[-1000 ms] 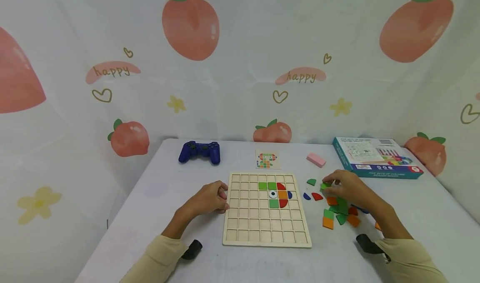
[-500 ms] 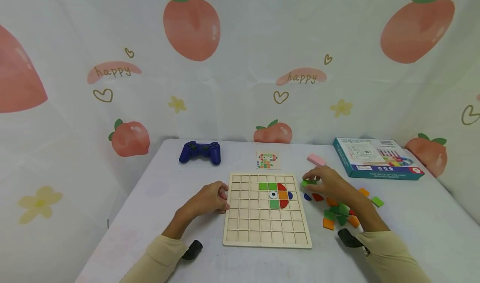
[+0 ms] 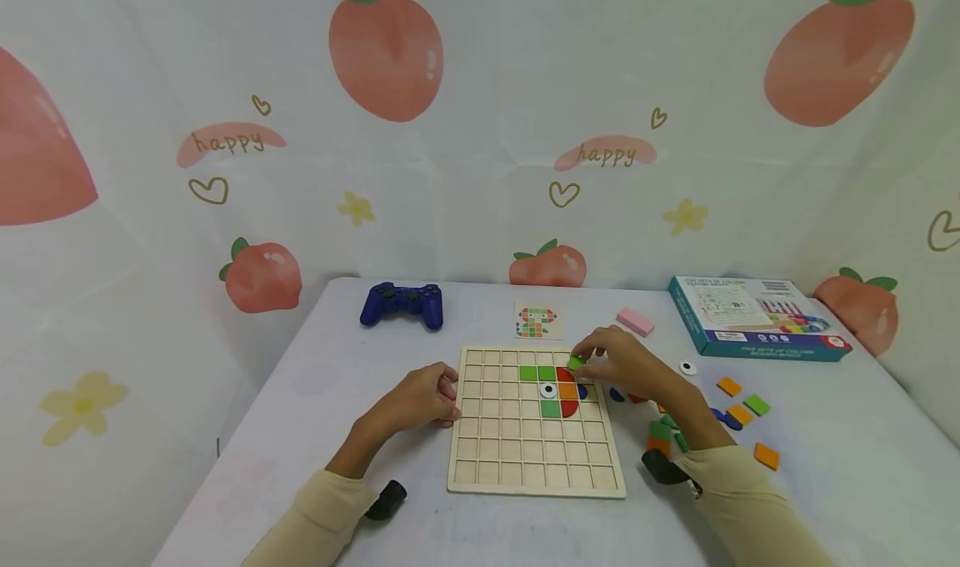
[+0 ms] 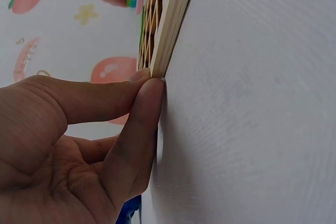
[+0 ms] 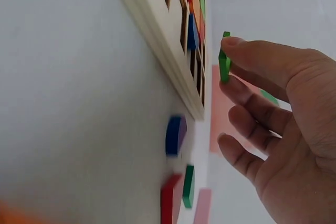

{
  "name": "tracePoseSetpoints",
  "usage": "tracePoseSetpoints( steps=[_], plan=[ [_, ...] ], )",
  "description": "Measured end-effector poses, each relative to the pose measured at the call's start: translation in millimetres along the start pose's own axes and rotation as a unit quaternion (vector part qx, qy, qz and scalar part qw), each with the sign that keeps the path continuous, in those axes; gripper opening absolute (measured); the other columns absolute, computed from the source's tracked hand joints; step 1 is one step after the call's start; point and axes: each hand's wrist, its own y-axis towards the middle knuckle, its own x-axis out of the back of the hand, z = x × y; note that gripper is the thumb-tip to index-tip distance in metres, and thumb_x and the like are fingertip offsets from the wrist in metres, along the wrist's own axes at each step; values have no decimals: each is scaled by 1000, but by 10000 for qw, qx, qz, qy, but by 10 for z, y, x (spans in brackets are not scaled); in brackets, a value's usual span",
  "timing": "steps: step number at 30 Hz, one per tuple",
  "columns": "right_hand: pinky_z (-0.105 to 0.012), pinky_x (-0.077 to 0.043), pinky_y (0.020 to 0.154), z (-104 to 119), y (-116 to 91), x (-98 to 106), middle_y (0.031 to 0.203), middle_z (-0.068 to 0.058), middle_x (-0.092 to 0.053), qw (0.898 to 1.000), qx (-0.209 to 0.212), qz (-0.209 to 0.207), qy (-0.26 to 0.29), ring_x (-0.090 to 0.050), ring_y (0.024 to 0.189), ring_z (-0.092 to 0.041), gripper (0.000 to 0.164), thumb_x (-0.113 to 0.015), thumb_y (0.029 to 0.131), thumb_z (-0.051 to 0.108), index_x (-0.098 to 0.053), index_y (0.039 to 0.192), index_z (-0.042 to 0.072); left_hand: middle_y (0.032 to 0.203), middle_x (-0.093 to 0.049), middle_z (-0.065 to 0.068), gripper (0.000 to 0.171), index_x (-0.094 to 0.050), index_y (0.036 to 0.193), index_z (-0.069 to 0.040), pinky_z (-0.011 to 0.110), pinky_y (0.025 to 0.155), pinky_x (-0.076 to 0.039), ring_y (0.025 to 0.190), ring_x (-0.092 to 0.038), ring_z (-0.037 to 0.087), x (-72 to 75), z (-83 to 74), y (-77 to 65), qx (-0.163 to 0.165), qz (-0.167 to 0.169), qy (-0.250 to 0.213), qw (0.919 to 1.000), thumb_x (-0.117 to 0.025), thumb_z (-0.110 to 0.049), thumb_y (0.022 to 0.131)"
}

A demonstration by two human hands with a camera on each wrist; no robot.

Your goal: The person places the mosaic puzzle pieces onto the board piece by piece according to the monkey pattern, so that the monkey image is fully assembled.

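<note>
A square wooden grid board (image 3: 510, 450) lies on the table. In its upper right part sit green squares (image 3: 547, 373), red rounded pieces (image 3: 568, 408), an orange square (image 3: 567, 391), a blue half-round piece (image 3: 582, 392) and a white eye piece (image 3: 548, 390). At the board's left edge, my left hand (image 3: 422, 396) pinches the rim between thumb and finger, seen closely in the left wrist view. My right hand (image 3: 630, 367) holds a green tile (image 5: 224, 61) between thumb and fingertips, over the board's upper right corner. Its other fingers are bent and apart from the tile.
Loose orange (image 3: 767, 456), green, red and blue pieces lie right of the board, partly under my right forearm. Behind stand a blue game controller (image 3: 402, 303), a pattern card (image 3: 537, 321), a pink block (image 3: 635, 321) and a teal-edged box (image 3: 757, 317).
My right hand has moved left from the loose pieces to the board's upper right corner, carrying the green tile. My left hand has stayed on the board's edge.
</note>
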Motion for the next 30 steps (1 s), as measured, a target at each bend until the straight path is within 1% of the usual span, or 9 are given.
tracePoseSetpoints(
  steps=[7, 12, 16, 20, 25, 30],
  plan=[
    [-37, -47, 84, 107, 142, -124, 101, -1, -70, 9998, 93, 48, 177, -54, 99, -21, 27, -80, 94, 24, -80, 115, 7, 101, -64, 7, 52, -60, 132, 7, 32, 80, -54, 86, -63, 16, 3, -10, -9, 32, 6, -72, 10000, -82, -3, 86],
    [-39, -48, 84, 192, 227, -196, 100, -1, -71, 9993, 292, 57, 236, -54, 99, -22, 26, -80, 93, 22, -80, 114, 6, 101, -64, 7, 52, -60, 132, 7, 32, 80, -54, 86, -62, 16, 4, -9, -12, 50, 4, -69, 10000, -82, -4, 86],
    [-38, -48, 85, 268, 271, -241, 101, 0, -70, 9986, 352, 113, 382, -53, 100, -20, 23, -80, 94, 21, -80, 113, 8, 102, -65, 7, 52, -60, 131, 7, 33, 82, -54, 88, -62, 17, 3, -10, -14, 42, -11, -40, 10000, -82, -4, 86],
    [-41, -48, 89, 352, 310, -284, 102, 1, -70, 9980, 399, 153, 473, -53, 102, -20, 22, -79, 95, 21, -80, 113, 9, 102, -64, 7, 52, -60, 131, 7, 33, 81, -55, 87, -62, 17, -1, -12, -14, 22, -1, -55, 10000, -82, -4, 86],
    [-46, -48, 94, 456, 368, -332, 101, 1, -72, 9970, 593, 175, 457, -56, 105, -22, 22, -78, 95, 20, -80, 114, 7, 102, -64, 8, 52, -60, 132, 7, 31, 77, -55, 85, -63, 16, -4, -19, -14, 84, 4, -158, 9998, -82, -2, 86],
    [-48, -45, 100, 518, 437, -399, 101, 2, -74, 9956, 839, 248, 333, -58, 100, -17, 19, -79, 95, 20, -81, 110, 8, 102, -63, 9, 52, -59, 132, 8, 30, 75, -56, 83, -63, 16, -4, -23, -13, 124, 30, -259, 9996, -81, -1, 86]
  ],
)
